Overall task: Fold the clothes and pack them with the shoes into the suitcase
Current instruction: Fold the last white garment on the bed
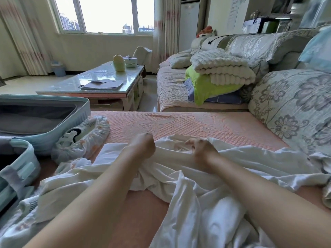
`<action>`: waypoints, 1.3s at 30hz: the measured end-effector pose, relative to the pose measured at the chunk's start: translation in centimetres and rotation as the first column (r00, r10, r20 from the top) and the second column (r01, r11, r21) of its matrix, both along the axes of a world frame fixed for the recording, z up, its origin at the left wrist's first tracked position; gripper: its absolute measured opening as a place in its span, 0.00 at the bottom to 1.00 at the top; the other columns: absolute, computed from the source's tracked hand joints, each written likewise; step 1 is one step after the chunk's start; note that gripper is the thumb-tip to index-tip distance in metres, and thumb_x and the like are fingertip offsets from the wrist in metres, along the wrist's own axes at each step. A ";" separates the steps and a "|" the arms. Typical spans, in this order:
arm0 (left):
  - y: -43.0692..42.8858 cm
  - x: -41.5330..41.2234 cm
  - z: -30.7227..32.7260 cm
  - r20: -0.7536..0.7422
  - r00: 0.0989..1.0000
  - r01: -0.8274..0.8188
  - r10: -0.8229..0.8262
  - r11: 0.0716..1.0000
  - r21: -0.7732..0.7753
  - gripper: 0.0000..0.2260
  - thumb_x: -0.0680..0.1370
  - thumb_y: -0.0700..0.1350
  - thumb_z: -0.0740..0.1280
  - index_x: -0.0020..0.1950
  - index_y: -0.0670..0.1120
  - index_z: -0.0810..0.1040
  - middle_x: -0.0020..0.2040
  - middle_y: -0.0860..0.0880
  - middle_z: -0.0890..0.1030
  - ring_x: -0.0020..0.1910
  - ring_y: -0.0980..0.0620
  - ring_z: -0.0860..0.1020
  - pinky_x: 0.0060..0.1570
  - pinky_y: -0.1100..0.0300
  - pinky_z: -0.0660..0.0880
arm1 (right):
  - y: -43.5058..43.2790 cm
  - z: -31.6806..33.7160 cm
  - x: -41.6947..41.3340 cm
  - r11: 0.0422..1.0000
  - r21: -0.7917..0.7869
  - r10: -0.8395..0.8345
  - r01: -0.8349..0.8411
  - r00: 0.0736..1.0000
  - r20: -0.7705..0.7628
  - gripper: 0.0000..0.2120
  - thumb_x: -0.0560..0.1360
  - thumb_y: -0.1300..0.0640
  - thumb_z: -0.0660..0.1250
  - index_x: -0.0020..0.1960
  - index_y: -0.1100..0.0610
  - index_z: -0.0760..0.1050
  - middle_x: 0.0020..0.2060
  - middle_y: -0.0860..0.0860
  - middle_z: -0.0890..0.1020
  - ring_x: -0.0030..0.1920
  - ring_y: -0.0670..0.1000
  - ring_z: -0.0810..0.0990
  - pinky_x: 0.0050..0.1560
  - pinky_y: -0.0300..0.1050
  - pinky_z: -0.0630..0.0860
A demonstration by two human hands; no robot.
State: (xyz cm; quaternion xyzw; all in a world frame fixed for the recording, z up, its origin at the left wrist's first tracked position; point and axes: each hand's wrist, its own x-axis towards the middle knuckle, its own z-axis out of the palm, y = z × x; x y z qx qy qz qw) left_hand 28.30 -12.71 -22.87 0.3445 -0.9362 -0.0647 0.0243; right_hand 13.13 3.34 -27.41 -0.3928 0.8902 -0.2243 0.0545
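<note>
The right hand (202,149) has its fingers curled down into a fold of the white garment (223,167), pinching it near the far edge. The left hand (143,145) is balled into a fist just beside it, but the fingers face away, so there's honestly no telling whether any fabric is inside. Both hands sit close together at the middle of the far edge, which looks like hunting for a collar or hem to lift and shake the thing flat before folding, because right now it's a crumpled mess. The garment lies on the pink sofa (197,126), right in front of the person and under both forearms. Its long axis runs roughly left to right across the seat, with one bunch spilling toward the camera over the near edge. Which end is the top can't be made out for sure under all the wrinkles. Further left, the shoes (71,136) sit in a printed cover (95,131), touching the open suitcase (53,122), probably parked there to go in last. The shoe toes seem to point away toward the coffee table (100,76). The suitcase lies flat with both halves open, so nothing needs lifting far. A printed cloth (26,212) waits at the near left.
</note>
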 end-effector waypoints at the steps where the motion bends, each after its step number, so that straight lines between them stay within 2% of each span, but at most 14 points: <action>1: -0.4 -0.6 -0.7 -0.001 1.000 0.013 -0.013 0.999 0.052 0.20 0.77 0.35 0.56 0.68 0.43 0.74 0.65 0.41 0.77 0.62 0.41 0.75 0.60 0.52 0.73 | -0.2 -0.1 -0.9 0.997 0.072 0.014 -0.010 0.999 -0.047 0.19 0.79 0.58 0.60 0.69 0.48 0.74 0.67 0.52 0.79 0.66 0.54 0.77 0.68 0.47 0.71; 6: -1.4 -3.5 -2.5 -0.020 0.975 0.222 -0.222 0.975 0.004 0.33 0.78 0.33 0.58 0.77 0.61 0.61 0.74 0.48 0.68 0.66 0.46 0.72 0.57 0.51 0.78 | -0.2 0.2 -5.6 0.831 0.554 0.198 0.062 0.896 -0.397 0.20 0.79 0.54 0.60 0.70 0.45 0.72 0.66 0.50 0.77 0.67 0.53 0.73 0.69 0.54 0.61; 9: -1.0 -5.1 -2.6 0.083 0.887 0.460 -0.453 0.880 -0.114 0.32 0.77 0.33 0.61 0.73 0.64 0.68 0.77 0.53 0.59 0.74 0.49 0.59 0.62 0.52 0.72 | 0.6 0.4 -7.7 0.812 0.574 0.275 0.107 0.797 -0.538 0.17 0.75 0.48 0.58 0.59 0.47 0.80 0.58 0.51 0.81 0.61 0.53 0.73 0.64 0.54 0.62; 12: -1.3 -6.8 -3.4 0.146 0.876 0.475 -0.459 0.873 -0.109 0.19 0.81 0.45 0.61 0.68 0.64 0.74 0.75 0.52 0.61 0.73 0.48 0.58 0.66 0.49 0.65 | 1.3 0.8 -9.4 0.783 0.612 0.333 0.110 0.757 -0.562 0.18 0.75 0.45 0.56 0.54 0.48 0.81 0.54 0.51 0.82 0.59 0.53 0.74 0.64 0.53 0.63; 14: -2.1 -7.9 -3.6 0.138 0.885 0.463 -0.444 0.867 -0.183 0.11 0.82 0.53 0.59 0.61 0.58 0.78 0.68 0.51 0.70 0.67 0.49 0.64 0.64 0.48 0.67 | 1.7 0.9 -10.6 0.814 0.573 0.294 0.096 0.782 -0.549 0.16 0.74 0.45 0.55 0.50 0.48 0.80 0.53 0.51 0.82 0.56 0.53 0.75 0.63 0.51 0.65; 17: -3.8 -9.7 -2.6 0.108 0.928 0.373 -0.358 0.900 -0.226 0.12 0.83 0.53 0.56 0.58 0.52 0.77 0.60 0.49 0.77 0.60 0.47 0.73 0.57 0.51 0.70 | 2.1 1.1 -12.8 0.938 0.330 0.101 0.108 0.823 -0.559 0.09 0.74 0.49 0.56 0.44 0.49 0.74 0.51 0.52 0.81 0.51 0.55 0.76 0.60 0.50 0.66; 20: -4.6 -11.6 -1.9 0.059 0.945 0.326 -0.322 0.943 -0.065 0.21 0.81 0.61 0.50 0.64 0.53 0.74 0.60 0.49 0.79 0.56 0.45 0.77 0.57 0.53 0.74 | 2.1 1.4 -14.4 0.944 0.244 -0.055 0.224 0.831 -0.554 0.12 0.77 0.53 0.56 0.54 0.55 0.75 0.55 0.55 0.78 0.55 0.56 0.76 0.59 0.51 0.67; 23: -3.6 -12.5 -3.2 -0.019 0.945 0.325 -0.328 0.927 0.187 0.19 0.78 0.66 0.59 0.66 0.62 0.72 0.60 0.53 0.79 0.59 0.47 0.77 0.62 0.54 0.72 | 1.8 0.4 -15.2 0.866 0.374 -0.118 0.332 0.862 -0.493 0.18 0.80 0.56 0.52 0.65 0.56 0.74 0.62 0.56 0.74 0.61 0.56 0.74 0.62 0.52 0.69; 25: -3.4 -12.6 -4.4 -0.039 0.920 0.392 -0.391 0.906 0.160 0.16 0.78 0.62 0.63 0.65 0.65 0.74 0.61 0.53 0.78 0.60 0.48 0.76 0.61 0.56 0.72 | 2.1 -0.8 -15.3 0.848 0.421 -0.114 0.322 0.886 -0.449 0.19 0.80 0.58 0.51 0.67 0.57 0.73 0.64 0.57 0.72 0.63 0.57 0.73 0.64 0.53 0.68; 28: -3.9 -12.6 -5.1 -0.014 0.866 0.497 -0.499 0.859 0.121 0.15 0.80 0.56 0.64 0.66 0.68 0.74 0.62 0.54 0.74 0.59 0.51 0.76 0.62 0.56 0.71 | 3.3 -2.0 -15.6 0.913 0.319 -0.131 0.254 0.924 -0.360 0.15 0.79 0.58 0.53 0.61 0.57 0.73 0.63 0.58 0.71 0.62 0.61 0.73 0.62 0.54 0.70; 32: -4.8 -13.2 -4.2 0.139 0.873 0.455 -0.467 0.883 0.113 0.10 0.80 0.54 0.62 0.54 0.56 0.82 0.57 0.53 0.75 0.57 0.49 0.76 0.60 0.53 0.72 | 4.3 -1.7 -15.5 0.934 0.280 -0.142 0.222 0.950 -0.278 0.12 0.77 0.55 0.56 0.57 0.53 0.73 0.63 0.58 0.71 0.62 0.61 0.73 0.61 0.55 0.70; 34: -4.5 -13.5 -3.5 0.172 0.879 0.446 -0.444 0.894 0.028 0.10 0.80 0.53 0.61 0.53 0.54 0.81 0.55 0.52 0.77 0.55 0.47 0.77 0.55 0.52 0.74 | 4.3 -1.4 -15.3 0.944 0.251 -0.146 0.215 0.952 -0.269 0.07 0.76 0.53 0.57 0.51 0.51 0.72 0.57 0.57 0.73 0.59 0.60 0.74 0.59 0.53 0.70; 37: -4.2 -13.9 -2.9 -0.198 0.946 0.227 -0.255 0.961 -0.156 0.11 0.82 0.52 0.57 0.53 0.52 0.78 0.54 0.50 0.80 0.52 0.44 0.78 0.44 0.55 0.72 | 4.0 -1.1 -15.2 0.960 0.120 -0.207 0.252 0.932 -0.299 0.08 0.77 0.50 0.55 0.45 0.52 0.71 0.50 0.55 0.72 0.53 0.58 0.75 0.57 0.53 0.70; 39: -4.0 -14.1 -3.5 -0.403 0.913 0.045 -0.069 0.997 -0.067 0.10 0.83 0.51 0.57 0.55 0.52 0.76 0.54 0.45 0.81 0.51 0.41 0.78 0.44 0.54 0.71 | 3.9 -0.9 -15.6 0.956 0.066 -0.254 0.286 0.920 -0.299 0.12 0.79 0.49 0.55 0.51 0.54 0.74 0.55 0.56 0.72 0.54 0.58 0.75 0.58 0.53 0.72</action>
